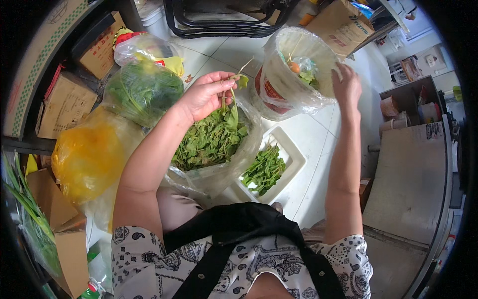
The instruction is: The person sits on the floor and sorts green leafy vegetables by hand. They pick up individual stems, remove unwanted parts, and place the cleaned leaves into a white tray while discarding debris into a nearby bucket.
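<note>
Pinched between the fingers of my left hand (207,93) is a leafy green stem (232,102) with a thin pale root end pointing up. It hangs over a clear plastic bag (244,159) full of leafy greens (209,144), some of them wilted. My right hand (347,84) is at the right rim of a bucket (270,86) lined with a clear bag; whether its fingers hold anything is hidden. Inside the bucket lie an orange-brown round item (294,67) and some leaves (308,78). A white tray (297,160) near my knees carries a bunch of greens (265,170).
On the left are a bag of long greens (143,89), a yellow plastic bag (89,153) and cardboard boxes (67,101). Black folded metal frames (227,28) stand ahead. A brown paper sack (340,26) is beyond the bucket, and a metal cabinet (407,175) at right.
</note>
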The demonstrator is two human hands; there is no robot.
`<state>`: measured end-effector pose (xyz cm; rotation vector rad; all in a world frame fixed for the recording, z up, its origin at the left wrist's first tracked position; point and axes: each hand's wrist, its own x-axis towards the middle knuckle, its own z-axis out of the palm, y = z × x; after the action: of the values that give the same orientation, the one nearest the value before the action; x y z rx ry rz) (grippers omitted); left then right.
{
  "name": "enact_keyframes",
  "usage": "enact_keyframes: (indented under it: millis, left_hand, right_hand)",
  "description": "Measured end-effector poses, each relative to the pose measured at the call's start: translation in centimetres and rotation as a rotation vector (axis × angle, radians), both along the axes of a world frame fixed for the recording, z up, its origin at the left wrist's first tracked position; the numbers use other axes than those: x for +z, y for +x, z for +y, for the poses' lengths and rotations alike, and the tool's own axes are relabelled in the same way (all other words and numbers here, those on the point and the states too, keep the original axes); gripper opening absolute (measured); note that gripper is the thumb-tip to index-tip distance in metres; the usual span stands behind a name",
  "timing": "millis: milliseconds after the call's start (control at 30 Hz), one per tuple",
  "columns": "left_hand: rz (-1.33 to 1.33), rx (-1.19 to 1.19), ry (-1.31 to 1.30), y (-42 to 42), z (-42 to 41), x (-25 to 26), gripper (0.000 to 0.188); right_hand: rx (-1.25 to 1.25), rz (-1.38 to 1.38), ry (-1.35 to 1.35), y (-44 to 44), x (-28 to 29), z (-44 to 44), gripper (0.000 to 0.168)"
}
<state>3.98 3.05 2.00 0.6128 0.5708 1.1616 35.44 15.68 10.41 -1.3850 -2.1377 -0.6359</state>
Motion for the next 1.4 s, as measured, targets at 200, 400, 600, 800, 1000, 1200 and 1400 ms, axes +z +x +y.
enact_keyframes:
  millis: [200, 400, 600, 800, 1000, 1200, 1400]
  left_hand:
    - [0.072, -0.037, 0.029, 0.6, -0.9, 0.3, 0.025]
    - [0.297, -0.090, 0.117, -0.2, -2.0, 0.7, 0.026]
    - [0.405, -0.131, 0.119, 0.2, -2.1, 1.4, 0.021]
    - [0.594, -0.043, 0.201, 0.6, -1.8, 1.9, 0.017]
    - [0.486, -0.020, 0.389, 0.7, -2.3, 2.1, 0.014]
    - [0.032, 0.170, -0.055, 0.1, -1.6, 1.4, 0.018]
    - [-0.146, 0.196, -0.152, -0.1, -0.7, -0.7, 0.017]
  right_hand:
    - [0.668, 0.480, -0.608, -9.6, -1.9, -8.5, 0.035]
    - [0.894, 0.100, -0.445, -11.8, -2.7, -7.6, 0.020]
    - [0.996, -0.038, -0.208, -12.8, -1.9, -9.0, 0.013]
    - [0.935, -0.139, -0.174, -13.3, -1.8, -8.9, 0.012]
    - [0.671, 1.236, -1.684, -13.1, -2.8, -8.9, 0.009]
    - [0.399, 0.648, -0.328, -7.0, -0.6, -0.2, 0.022]
    - [0.446, 0.383, -0.526, -8.0, -3.8, -2.9, 0.042]
